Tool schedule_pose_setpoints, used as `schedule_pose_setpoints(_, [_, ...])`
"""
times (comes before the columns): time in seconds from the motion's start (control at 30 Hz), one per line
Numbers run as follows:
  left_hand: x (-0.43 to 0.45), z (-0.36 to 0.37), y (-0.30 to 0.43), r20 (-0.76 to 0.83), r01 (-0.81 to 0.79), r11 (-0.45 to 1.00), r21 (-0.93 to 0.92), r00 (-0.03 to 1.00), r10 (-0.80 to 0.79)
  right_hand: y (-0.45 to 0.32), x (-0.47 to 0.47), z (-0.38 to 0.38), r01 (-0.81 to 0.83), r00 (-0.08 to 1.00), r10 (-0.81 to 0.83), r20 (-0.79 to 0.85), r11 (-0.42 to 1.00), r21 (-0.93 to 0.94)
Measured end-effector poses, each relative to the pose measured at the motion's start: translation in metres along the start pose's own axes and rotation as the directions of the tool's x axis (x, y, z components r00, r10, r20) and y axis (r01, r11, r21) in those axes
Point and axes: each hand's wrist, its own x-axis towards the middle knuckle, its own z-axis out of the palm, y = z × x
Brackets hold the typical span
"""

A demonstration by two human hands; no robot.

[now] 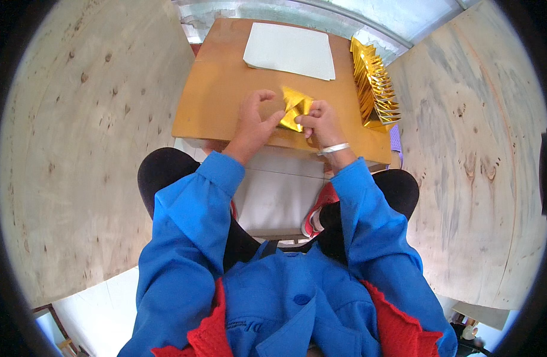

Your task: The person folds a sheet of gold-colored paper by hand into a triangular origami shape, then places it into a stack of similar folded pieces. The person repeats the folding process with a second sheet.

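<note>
A folded piece of shiny gold foil paper (pixel 295 105) is held above the front part of a small brown table (pixel 219 93). My right hand (pixel 323 124) pinches its right side between thumb and fingers. At the paper's left edge is the thumb tip of my left hand (pixel 254 122); its fingers are spread from the thumb, and whether the thumb touches the foil I cannot tell. Along the table's right edge stands a long row of folded gold foil pieces (pixel 375 85), packed close together. The foil in hand is slightly blurred.
A stack of white sheets (pixel 291 50) lies at the table's back. Upright plywood panels rise on the left (pixel 90 134) and right (pixel 470 147). My knees flank the table's front corners. Something purple (pixel 395 139) shows below the table's right edge.
</note>
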Motion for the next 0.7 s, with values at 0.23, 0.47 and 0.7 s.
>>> schedule_pose_setpoints(0.23, [-0.018, -0.010, 0.033, 0.296, 0.468, 0.653, -0.596, 0.883, -0.363, -0.029, -0.038, -0.024, 0.015, 0.991, -0.087, 0.105, 0.837, 0.548])
schedule_pose_setpoints(0.47, [-0.028, 0.009, 0.047, 0.396, 0.553, 0.564, -0.613, 0.833, -0.386, -0.023, -0.054, 0.001, -0.032, 0.990, -0.064, 0.129, 0.776, 0.629])
schedule_pose_setpoints(0.7, [-0.028, 0.013, 0.049, 0.364, 0.569, 0.599, -0.563, 0.822, -0.439, -0.012, -0.056, -0.006, -0.106, 0.987, 0.005, 0.160, 0.773, 0.625])
